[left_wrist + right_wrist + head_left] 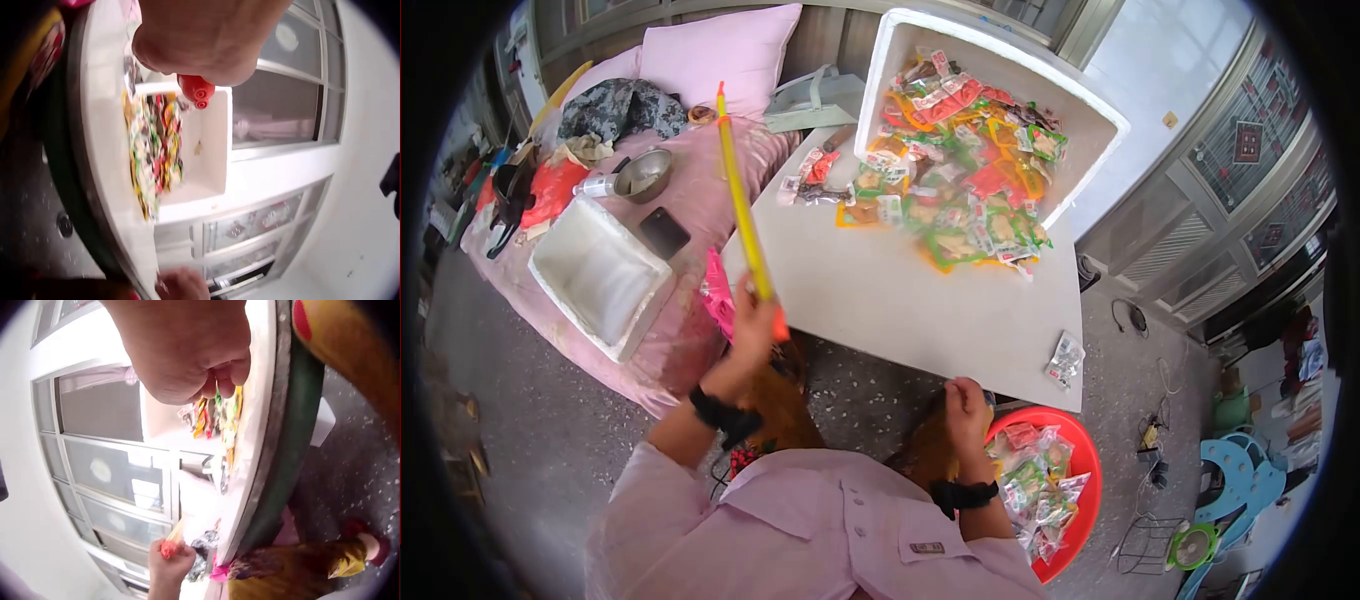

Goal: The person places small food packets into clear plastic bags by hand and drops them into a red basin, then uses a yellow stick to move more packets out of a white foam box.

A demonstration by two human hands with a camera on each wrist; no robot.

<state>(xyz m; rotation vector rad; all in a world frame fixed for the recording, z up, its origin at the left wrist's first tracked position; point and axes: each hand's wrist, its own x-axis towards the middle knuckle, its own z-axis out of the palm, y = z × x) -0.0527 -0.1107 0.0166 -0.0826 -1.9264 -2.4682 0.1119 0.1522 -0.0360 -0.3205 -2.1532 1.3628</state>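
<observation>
My left hand [750, 325] grips a long yellow stick [742, 210] with orange-red ends, slanting up over the table's left edge. In the left wrist view, its red end [199, 90] pokes out below the fist. My right hand [967, 412] is at the table's front edge, fingers loosely curled, no object showing in it. Ahead of both hands, a heap of packaged snacks [975, 190] spills from a tipped white foam box [1090, 125] onto the pale table [870, 310]. Below and right of the right hand, a red basin [1090, 500] holds more packets [1040, 480].
One silver packet [1065, 360] lies at the table's right corner. On the pink-covered bed [700, 250] at left are a foam box [600, 270], a dark phone [664, 233] and a metal bowl [645, 175]. Cables and a green fan [1192, 546] are on the right floor.
</observation>
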